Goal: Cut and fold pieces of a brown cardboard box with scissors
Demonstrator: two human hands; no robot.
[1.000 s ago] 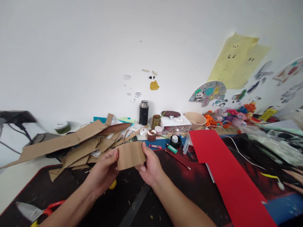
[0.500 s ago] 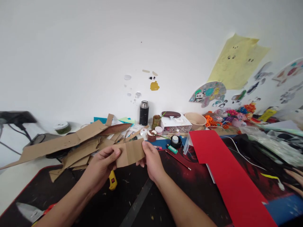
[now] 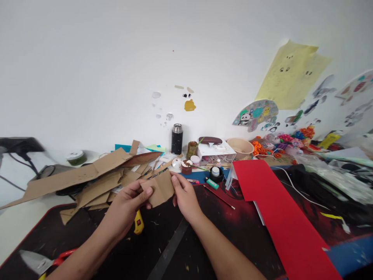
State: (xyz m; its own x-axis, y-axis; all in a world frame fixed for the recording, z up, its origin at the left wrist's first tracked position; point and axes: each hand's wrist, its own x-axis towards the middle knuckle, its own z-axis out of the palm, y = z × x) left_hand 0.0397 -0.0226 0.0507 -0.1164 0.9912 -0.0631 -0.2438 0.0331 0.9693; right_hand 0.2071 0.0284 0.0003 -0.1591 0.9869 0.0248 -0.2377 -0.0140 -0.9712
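1. Above the dark mat (image 3: 241, 233), I hold a small creased cardboard piece (image 3: 161, 191) between both hands.
2. My left hand (image 3: 124, 206) pinches its left side, thumb in front, other fingers partly hidden behind.
3. My right hand (image 3: 188, 200) pinches its right edge, thumb near the upper corner.
4. Just beside my left hand lies a yellow tool (image 3: 139, 223), partly covered.

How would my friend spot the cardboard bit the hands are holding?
Find the black mat before the white wall. Over it, the left hand and right hand pinch opposite ends of a small, creased cardboard piece. Unlike the cardboard scraps piled to its left, it's held between both hands.
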